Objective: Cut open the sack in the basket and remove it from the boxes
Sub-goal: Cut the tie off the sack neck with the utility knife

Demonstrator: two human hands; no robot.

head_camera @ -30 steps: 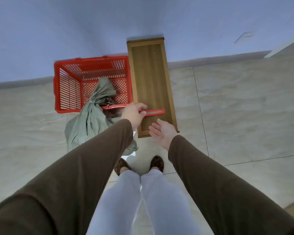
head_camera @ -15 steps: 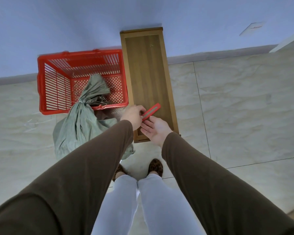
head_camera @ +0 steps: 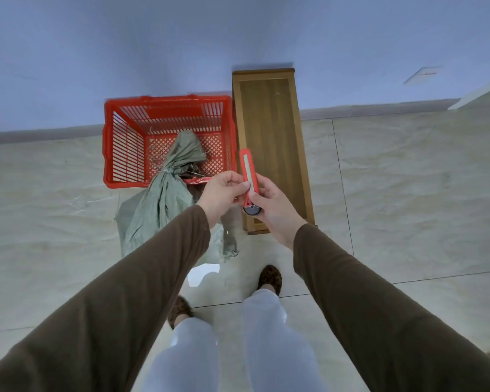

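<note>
A red utility knife [head_camera: 248,176] stands upright between my two hands, its tip pointing away from me. My right hand [head_camera: 276,203] grips its lower end, and my left hand [head_camera: 223,193] pinches its side near the bottom. Below and to the left, a grey-green woven sack [head_camera: 164,199] with a tied neck hangs over the near rim of a red plastic basket [head_camera: 125,154]. The sack's lower part lies on the floor, partly hidden by my left sleeve. No boxes show.
A long wooden bench [head_camera: 269,131] stands right of the basket against the blue wall. The floor is pale marble tile. My feet in patterned shoes [head_camera: 270,278] stand just behind the sack and bench.
The knife passed from my left hand alone to both hands and turned from lying sideways to upright. My right hand, open before, closed round its base. My view shifted left.
</note>
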